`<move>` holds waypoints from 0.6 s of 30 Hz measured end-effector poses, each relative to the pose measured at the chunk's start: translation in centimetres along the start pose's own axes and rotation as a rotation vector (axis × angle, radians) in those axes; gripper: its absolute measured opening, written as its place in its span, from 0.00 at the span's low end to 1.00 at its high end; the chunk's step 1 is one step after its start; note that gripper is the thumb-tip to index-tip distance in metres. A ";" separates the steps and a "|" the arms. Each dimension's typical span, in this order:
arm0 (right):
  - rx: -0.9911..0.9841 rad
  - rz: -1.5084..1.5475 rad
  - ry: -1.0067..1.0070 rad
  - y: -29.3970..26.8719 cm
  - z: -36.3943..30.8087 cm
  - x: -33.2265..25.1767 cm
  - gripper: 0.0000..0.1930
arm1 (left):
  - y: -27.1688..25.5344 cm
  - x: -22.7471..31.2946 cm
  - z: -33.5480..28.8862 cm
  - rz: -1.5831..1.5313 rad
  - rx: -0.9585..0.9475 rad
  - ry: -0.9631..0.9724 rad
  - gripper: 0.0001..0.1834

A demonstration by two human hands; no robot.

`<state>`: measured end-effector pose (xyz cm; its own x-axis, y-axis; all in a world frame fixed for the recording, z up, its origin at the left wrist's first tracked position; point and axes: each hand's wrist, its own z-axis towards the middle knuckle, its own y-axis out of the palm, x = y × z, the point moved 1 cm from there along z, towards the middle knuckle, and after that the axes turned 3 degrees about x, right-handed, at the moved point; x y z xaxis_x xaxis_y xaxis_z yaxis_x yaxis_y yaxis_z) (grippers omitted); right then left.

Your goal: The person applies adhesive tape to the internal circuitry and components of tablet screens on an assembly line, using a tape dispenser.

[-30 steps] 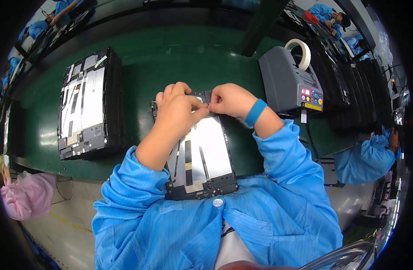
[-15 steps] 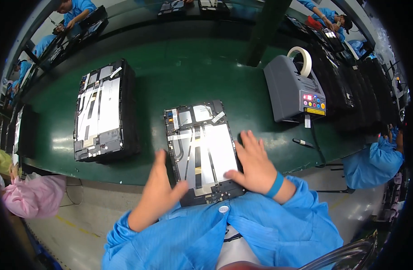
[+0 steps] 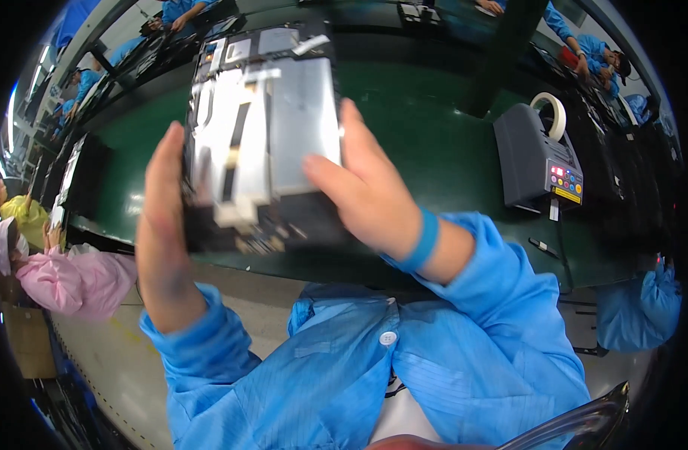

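An opened tablet-like device (image 3: 302, 120), a flat black frame with silver battery plates and strips of tape, is held up between my two hands. My left hand (image 3: 162, 199) presses along its left edge, seen mostly from the side and slightly blurred. My right hand (image 3: 370, 180), with a blue band at the wrist, grips the right edge, its thumb lying on the silver face. Motion smears the device's near end. Behind and below it, the stack of similar devices on the left of the table is hidden, and I cannot tell whether the two touch.
On the green table (image 3: 419, 150), a grey tape dispenser (image 3: 527, 161) with a cream tape roll (image 3: 550, 116) stands at the right. A small dark pen-like tool (image 3: 543, 247) lies near it. Black stacked panels (image 3: 599, 165) are farther right. A co-worker in pink (image 3: 77, 281) sits at the left.
The device has gone from the table in front of me up and to the left, both hands now gripping its sides. My view has turned left. The left stack is now covered.
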<state>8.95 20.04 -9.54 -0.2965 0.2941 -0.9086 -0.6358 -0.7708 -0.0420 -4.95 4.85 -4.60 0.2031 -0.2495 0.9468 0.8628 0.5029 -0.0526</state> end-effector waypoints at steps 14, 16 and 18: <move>0.002 -0.427 0.144 7.7 4.7 6.5 0.44 | -11.0 -7.1 4.2 0.166 0.010 -0.114 0.45; -0.062 -0.408 0.174 6.7 4.5 5.3 0.44 | -12.5 -7.8 4.3 0.191 -0.010 -0.096 0.41; -0.145 -0.445 0.176 5.2 3.6 4.4 0.42 | -14.0 -8.5 4.1 0.311 0.085 -0.109 0.34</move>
<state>1.83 19.37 -12.31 0.1133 0.5219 -0.8455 -0.5641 -0.6667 -0.4871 -20.59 3.33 -10.58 0.3954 0.0144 0.9184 0.7247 0.6094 -0.3216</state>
